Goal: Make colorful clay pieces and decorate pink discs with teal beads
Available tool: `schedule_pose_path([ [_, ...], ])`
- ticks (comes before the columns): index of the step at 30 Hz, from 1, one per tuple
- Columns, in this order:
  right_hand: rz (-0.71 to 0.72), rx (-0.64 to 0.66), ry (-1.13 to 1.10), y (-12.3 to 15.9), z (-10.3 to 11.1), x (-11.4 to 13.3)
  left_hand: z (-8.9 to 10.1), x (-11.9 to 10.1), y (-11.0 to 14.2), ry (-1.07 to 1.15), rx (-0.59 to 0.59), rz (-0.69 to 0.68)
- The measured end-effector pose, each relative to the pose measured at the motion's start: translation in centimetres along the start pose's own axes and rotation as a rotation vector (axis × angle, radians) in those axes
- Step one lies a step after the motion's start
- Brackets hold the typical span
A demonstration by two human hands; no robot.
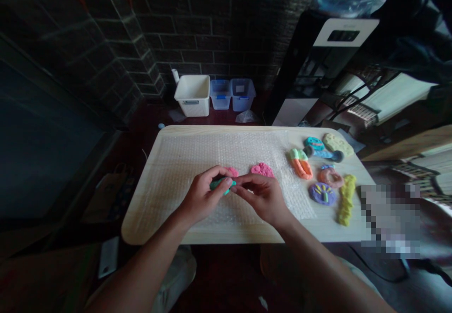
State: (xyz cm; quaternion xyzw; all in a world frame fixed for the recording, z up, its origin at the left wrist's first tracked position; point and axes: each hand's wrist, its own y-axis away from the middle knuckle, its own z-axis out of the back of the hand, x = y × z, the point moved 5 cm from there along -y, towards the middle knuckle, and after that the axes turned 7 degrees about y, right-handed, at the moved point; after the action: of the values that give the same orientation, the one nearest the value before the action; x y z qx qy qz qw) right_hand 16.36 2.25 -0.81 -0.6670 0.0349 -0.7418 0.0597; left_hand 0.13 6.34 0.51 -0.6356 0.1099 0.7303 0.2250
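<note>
Teal clay piece (216, 185) held in left hand (203, 193), over bubble wrap (190, 150), long axis roughly left-right. Right hand (264, 196) fingertips at its right end; can't tell if gripping.

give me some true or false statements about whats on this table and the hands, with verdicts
1. Bubble wrap lies on the table. True.
2. The left hand is empty. False: the left hand holds a green piece.
3. A purple disc bears yellow strips. True.
4. The yellow roll lies at the table's left end. False: the yellow roll is at its right end.
5. A pink lump lies beyond the right hand. True.
</note>
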Motion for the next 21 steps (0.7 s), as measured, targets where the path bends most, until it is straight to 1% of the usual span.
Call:
schedule_pose_path([
  [4, 0.265, -0.012, 0.409, 0.5, 0.1, 1.9, 0.0, 0.2, 0.0, 0.003, -0.006, 0.037],
  [6, 0.345, -0.004, 0.515, 0.6, 0.0, 2.4, -0.1, 0.5, 0.0, 0.017, -0.015, 0.061],
  [7, 0.355, -0.004, 0.539, 0.6, -0.1, 2.4, -0.1, 0.6, 0.0, 0.020, -0.018, 0.067],
  [9, 0.331, -0.005, 0.553, 0.4, -0.3, 2.2, -0.2, 0.7, 0.0, 0.009, -0.016, 0.059],
  [12, 0.241, 0.000, 0.494, 0.3, -0.5, 1.6, -0.3, 0.7, 0.1, -0.004, 0.001, 0.051],
  [16, 0.091, 0.035, 0.249, 0.3, -0.5, 0.5, -0.2, 1.2, 0.1, 0.049, -0.003, 0.134],
  [18, 0.053, 0.046, 0.183, 0.4, -0.3, 0.1, 0.1, 1.2, 0.0, 0.038, -0.016, 0.109],
  [21, -0.003, 0.031, 0.184, 0.3, 0.1, -0.3, 0.2, 1.0, -0.1, -0.054, 0.012, 0.034],
])
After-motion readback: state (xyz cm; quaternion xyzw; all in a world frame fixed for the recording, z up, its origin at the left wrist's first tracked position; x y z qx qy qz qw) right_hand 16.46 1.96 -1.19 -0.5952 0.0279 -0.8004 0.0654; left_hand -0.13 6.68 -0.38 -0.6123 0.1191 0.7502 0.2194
